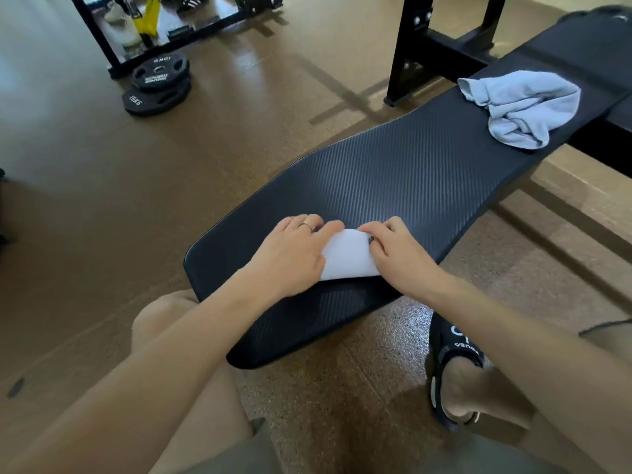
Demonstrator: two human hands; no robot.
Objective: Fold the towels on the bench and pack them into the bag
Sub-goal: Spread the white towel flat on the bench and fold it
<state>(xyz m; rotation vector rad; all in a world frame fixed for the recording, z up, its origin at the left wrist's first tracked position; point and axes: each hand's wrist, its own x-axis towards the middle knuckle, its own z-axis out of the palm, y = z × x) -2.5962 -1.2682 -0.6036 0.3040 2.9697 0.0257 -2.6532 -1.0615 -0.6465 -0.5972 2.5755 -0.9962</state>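
1. White towel [347, 256] lies on the near end of the black bench [403, 172], already a small folded packet. It sits directly between the two hands, partly covered by both.
2. Left hand [290, 254] lies on the towel's left side, palm down, fingers bent at the far edge, a ring on one finger. It looks to be pressing and gripping that edge; exactly how the fingertips hold the cloth is hidden from here.
3. Right hand [396, 249] lies on the right side, fingers curled at the far right corner, seemingly pinching the fabric there.
4. Key relation: the packet's visible span runs from near edge to far edge, roughly across the bench, and both sets of fingertips sit at the far edge. Neither hand is clearly nearer. My guess is that a further fold would bring that far edge toward the person.
5. Grey-blue towel [523, 107] lies crumpled farther along the bench to the right, well apart from both hands, not yet folded. The right hand is on its side.
6. No bag in view, so nothing can be said of its contents.
7. Surroundings: weight plates [159, 83] stacked on the brown floor [85, 200] at far left; a sandalled foot [458, 371] beside the bench at lower right.
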